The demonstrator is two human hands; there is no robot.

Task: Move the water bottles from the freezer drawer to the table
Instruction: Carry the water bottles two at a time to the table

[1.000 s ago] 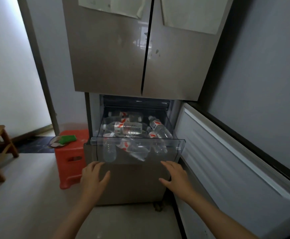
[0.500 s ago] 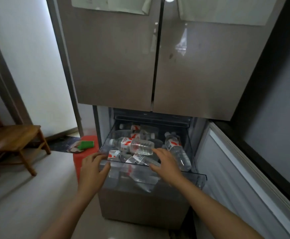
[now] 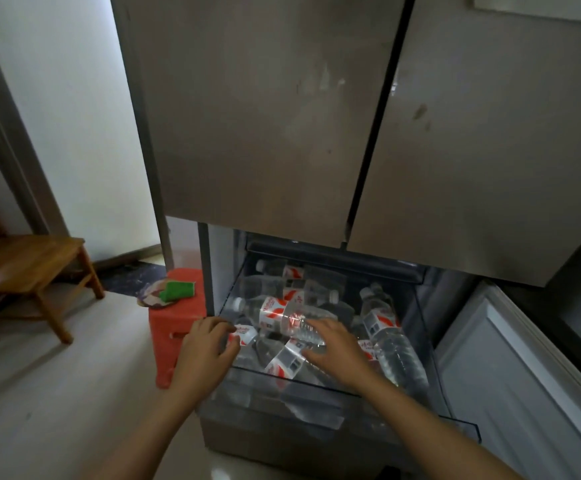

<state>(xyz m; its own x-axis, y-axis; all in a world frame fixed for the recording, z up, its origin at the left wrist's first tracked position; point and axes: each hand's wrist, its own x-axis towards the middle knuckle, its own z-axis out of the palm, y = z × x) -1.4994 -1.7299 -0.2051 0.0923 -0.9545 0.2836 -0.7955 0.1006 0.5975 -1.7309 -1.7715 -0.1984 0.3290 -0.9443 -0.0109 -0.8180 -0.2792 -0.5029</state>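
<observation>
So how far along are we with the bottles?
Done: the freezer drawer is pulled open. In hand: the right hand lays its fingers on the top bottle, and the left hand is at a bottle by the left wall; neither has one lifted. Left: all the water bottles lie in the drawer, and no table shows.

Lower centre, the freezer drawer [image 3: 282, 407] stands open, heaped with water bottles [image 3: 278, 313] — the left hand [image 3: 206, 348] at its left edge, the right hand [image 3: 337, 351] spread over one; a red stool [image 3: 175, 327] stands left.
</observation>
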